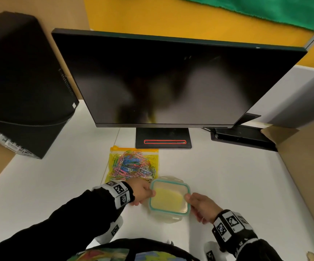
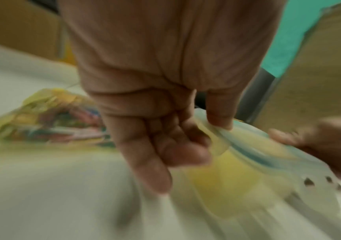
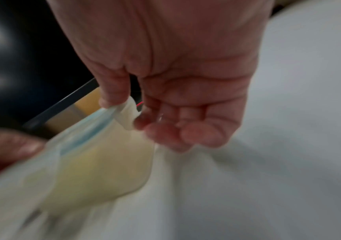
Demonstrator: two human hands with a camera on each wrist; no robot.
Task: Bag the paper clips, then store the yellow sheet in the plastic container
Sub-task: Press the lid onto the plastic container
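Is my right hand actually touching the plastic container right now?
Touching. In the right wrist view, the right hand pinches a side flap of the plastic container between thumb and fingers.

Right in front of me there's a big dark monitor [image 1: 171, 80], switched off, sitting on a black stand [image 1: 163, 138] with a thin red-outlined slot along its base, all of it on my white desk [image 1: 227, 185]. Off to my left is a black computer tower [image 1: 20, 81], with cardboard panels [image 1: 307, 166] boxing in the sides of the desk. Behind the screen the wall is yellow [image 1: 152, 14] with a green cloth [image 1: 265, 10] hanging across the top.
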